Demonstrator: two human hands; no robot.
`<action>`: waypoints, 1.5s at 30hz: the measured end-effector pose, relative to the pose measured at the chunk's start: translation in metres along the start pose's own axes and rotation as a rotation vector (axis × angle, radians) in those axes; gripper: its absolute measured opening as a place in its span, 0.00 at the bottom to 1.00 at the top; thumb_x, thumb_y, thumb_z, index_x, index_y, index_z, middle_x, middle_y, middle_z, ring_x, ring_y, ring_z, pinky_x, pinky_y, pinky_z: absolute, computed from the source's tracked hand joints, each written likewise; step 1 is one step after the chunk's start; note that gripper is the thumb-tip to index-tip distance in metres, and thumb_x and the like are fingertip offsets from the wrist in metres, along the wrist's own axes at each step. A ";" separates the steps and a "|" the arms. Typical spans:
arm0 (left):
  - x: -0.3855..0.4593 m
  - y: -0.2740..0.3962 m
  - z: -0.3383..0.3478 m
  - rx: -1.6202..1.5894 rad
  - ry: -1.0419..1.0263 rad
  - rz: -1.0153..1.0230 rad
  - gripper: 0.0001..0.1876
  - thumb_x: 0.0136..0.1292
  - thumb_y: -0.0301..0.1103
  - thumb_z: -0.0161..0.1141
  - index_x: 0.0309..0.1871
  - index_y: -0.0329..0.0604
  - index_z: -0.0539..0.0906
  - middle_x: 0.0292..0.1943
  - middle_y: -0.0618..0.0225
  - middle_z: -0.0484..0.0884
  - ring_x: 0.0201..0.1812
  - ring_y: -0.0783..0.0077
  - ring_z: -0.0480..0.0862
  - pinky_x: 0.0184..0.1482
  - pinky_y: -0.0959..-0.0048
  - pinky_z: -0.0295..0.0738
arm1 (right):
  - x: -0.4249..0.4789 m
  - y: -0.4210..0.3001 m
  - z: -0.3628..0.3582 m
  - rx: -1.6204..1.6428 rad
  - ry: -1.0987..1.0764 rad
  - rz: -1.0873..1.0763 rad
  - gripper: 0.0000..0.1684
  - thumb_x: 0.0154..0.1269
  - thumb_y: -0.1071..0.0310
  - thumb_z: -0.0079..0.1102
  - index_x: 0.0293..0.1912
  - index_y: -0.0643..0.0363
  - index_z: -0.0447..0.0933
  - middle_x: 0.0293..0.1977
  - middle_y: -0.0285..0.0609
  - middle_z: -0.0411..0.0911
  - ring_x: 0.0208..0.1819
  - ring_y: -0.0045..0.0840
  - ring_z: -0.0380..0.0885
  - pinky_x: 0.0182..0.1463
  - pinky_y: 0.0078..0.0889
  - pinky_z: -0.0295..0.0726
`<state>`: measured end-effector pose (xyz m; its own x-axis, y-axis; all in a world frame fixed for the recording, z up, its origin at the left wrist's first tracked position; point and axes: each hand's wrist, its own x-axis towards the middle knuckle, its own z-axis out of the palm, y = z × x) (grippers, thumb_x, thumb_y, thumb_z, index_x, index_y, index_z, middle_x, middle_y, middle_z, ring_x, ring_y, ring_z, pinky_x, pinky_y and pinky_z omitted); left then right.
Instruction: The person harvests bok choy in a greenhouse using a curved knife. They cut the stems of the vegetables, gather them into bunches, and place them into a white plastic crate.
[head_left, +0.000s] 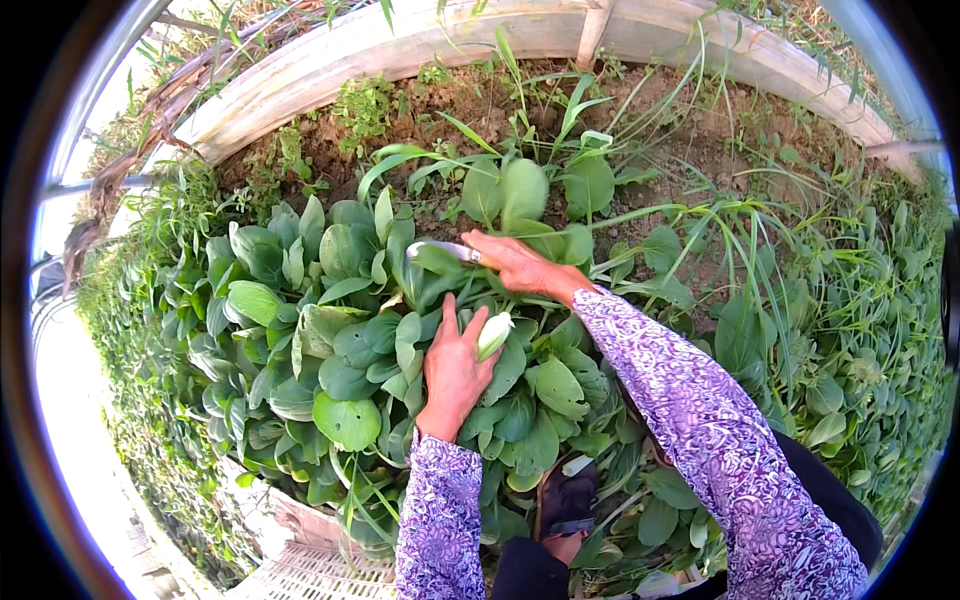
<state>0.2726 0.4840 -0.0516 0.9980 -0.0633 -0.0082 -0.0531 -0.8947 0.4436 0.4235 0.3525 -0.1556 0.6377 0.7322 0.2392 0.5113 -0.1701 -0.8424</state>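
Note:
My left hand (459, 367) reaches palm down among dense bok choy plants (345, 337), its fingers spread. A pale green-white stem base of bok choy (493, 335) shows beside its fingers; whether the hand grips it cannot be told. Above and to the right, my right hand (517, 262) is closed around the handle of a knife (442, 249), whose metal blade points left over the leaves. Leaves partly cover the blade. Some leaves (523, 191) just above the right hand are blurred.
Tall grass weeds (570, 112) grow in bare brown soil (465, 105) beyond the plants. A whitish plastic sheet edge (330, 64) curves across the top. A white slatted plastic crate (315, 574) stands at lower left. My dark shoe (566, 499) rests among leaves.

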 end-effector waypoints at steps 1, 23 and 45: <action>-0.001 0.009 -0.003 0.001 0.036 0.020 0.25 0.50 0.34 0.67 0.55 0.50 0.79 0.66 0.47 0.62 0.51 0.48 0.79 0.48 0.63 0.77 | 0.002 -0.003 -0.013 -0.099 0.059 -0.044 0.45 0.44 0.86 0.49 0.67 0.62 0.57 0.65 0.56 0.60 0.68 0.42 0.57 0.69 0.37 0.60; -0.089 0.207 -0.146 -0.170 0.296 0.531 0.24 0.45 0.23 0.65 0.50 0.41 0.78 0.49 0.56 0.80 0.48 0.54 0.80 0.50 0.64 0.74 | -0.291 -0.306 -0.313 0.848 0.271 0.937 0.19 0.56 0.76 0.61 0.49 0.65 0.71 0.25 0.36 0.77 0.13 0.09 0.69 0.10 0.10 0.63; -0.213 0.279 -0.282 -0.495 0.182 0.388 0.44 0.44 0.28 0.74 0.67 0.38 0.64 0.43 0.62 0.82 0.43 0.73 0.81 0.49 0.73 0.76 | -0.206 -0.555 -0.191 1.146 -0.158 0.342 0.23 0.68 0.51 0.49 0.37 0.65 0.75 0.18 0.51 0.76 0.07 0.08 0.57 0.05 0.09 0.52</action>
<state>0.0554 0.3728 0.3265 0.9020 -0.2256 0.3680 -0.4312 -0.5098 0.7444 0.1187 0.1701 0.3547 0.5215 0.8500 -0.0739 -0.5294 0.2545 -0.8093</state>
